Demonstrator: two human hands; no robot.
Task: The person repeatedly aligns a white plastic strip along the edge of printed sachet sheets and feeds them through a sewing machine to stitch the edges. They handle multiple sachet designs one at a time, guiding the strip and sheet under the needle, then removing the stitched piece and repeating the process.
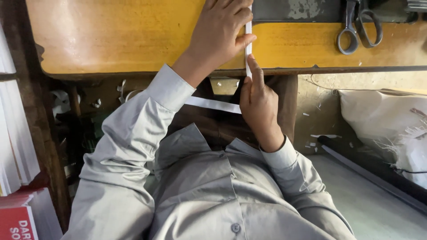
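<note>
While the left hand (222,33) presses flat on the upright paper strip (248,44) at the yellow table (111,40), the right hand (258,102) pinches its lower end, nearer the body.

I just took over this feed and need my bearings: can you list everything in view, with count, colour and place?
paper strip: one, white, upright across the table edge, tail running left under the table
table: one, yellow top, across the upper frame
scissors: one pair, grey metal, top right on the table
paper stacks: several, white, far left
sack: one, whitish, right
paper scraps: several, white, on the floor
shirt: one, grey, lower middle
left hand: one, flat on the table, fingers against the strip
right hand: one, pinching the strip at the table edge
</note>
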